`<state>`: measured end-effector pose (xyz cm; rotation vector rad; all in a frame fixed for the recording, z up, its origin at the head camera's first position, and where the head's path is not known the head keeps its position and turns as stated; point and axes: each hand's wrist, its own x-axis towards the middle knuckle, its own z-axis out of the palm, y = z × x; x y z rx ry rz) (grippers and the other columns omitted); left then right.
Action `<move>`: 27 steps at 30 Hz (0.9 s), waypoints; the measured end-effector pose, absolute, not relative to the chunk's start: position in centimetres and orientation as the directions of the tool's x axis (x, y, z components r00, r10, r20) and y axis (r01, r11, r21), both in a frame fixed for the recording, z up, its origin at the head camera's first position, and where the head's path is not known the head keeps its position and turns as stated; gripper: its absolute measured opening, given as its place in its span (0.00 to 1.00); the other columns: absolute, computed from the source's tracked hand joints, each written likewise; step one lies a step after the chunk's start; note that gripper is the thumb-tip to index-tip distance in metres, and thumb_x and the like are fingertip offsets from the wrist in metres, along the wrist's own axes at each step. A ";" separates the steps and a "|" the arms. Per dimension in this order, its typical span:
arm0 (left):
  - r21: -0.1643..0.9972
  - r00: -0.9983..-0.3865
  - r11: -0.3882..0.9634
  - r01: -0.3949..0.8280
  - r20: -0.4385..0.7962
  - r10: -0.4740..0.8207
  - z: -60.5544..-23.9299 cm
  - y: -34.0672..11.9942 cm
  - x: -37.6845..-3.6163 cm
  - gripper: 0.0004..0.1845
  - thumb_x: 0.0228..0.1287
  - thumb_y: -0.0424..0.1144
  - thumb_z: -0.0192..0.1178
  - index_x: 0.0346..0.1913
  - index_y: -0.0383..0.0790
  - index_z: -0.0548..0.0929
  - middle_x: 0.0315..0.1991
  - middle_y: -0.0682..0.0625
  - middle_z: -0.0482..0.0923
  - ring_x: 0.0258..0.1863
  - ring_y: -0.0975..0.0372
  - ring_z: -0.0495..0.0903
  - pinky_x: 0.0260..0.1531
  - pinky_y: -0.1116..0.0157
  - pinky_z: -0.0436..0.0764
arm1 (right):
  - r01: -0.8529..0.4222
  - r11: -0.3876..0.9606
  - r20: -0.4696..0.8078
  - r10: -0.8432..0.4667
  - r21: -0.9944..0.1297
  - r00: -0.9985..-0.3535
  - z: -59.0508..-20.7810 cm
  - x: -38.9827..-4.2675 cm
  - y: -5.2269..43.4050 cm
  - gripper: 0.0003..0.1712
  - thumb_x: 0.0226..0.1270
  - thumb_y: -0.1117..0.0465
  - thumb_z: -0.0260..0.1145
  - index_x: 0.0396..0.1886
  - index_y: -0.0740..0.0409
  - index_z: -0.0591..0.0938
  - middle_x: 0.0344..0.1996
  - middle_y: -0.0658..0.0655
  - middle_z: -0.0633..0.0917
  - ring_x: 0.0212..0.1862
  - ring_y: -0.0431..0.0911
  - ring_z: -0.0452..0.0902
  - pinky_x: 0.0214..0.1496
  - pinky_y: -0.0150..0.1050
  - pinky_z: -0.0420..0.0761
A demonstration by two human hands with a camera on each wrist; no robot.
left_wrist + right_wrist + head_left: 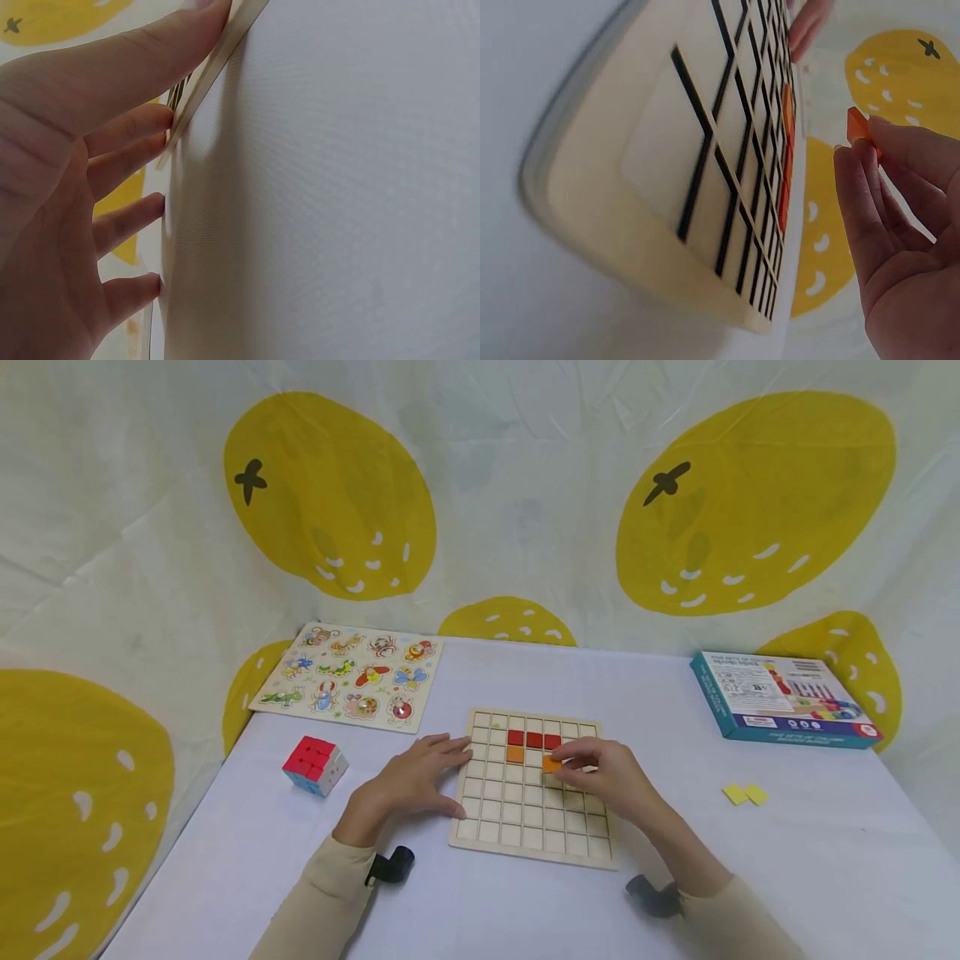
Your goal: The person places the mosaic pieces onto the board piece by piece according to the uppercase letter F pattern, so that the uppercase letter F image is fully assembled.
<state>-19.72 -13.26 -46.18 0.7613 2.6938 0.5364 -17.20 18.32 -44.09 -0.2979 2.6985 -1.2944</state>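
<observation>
A square wooden grid board (491, 832) lies on the white table in the head view. Three red tiles (534, 740) form a row in its upper part, with one orange tile (515, 754) set below the leftmost. My right hand (611, 775) pinches another orange tile (551, 765) between thumb and fingers; in the right wrist view this tile (856, 126) is held up off the board. Along the board's left edge rests my left hand (408, 783), its fingers spread and its thumb at the rim in the left wrist view.
A red-topped puzzle cube (315, 766) stands left of my left hand. Behind it lies an insect picture puzzle board (348, 677). Two yellow tiles (746, 794) lie to the right, below a teal-edged game box (783, 699). A lemon-print cloth (525, 510) hangs behind the table.
</observation>
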 end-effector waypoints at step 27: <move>0.424 -0.819 0.795 0.434 -0.182 0.544 -46.1 -13.1 -19.8 0.50 0.48 0.60 0.78 0.75 0.50 0.72 0.80 0.57 0.61 0.82 0.49 0.56 0.74 0.41 0.67 | -0.224 0.685 0.031 -0.283 -0.693 -0.959 -46.5 -18.7 13.3 0.07 0.57 0.66 0.78 0.36 0.57 0.92 0.38 0.53 0.92 0.40 0.43 0.87 0.46 0.35 0.88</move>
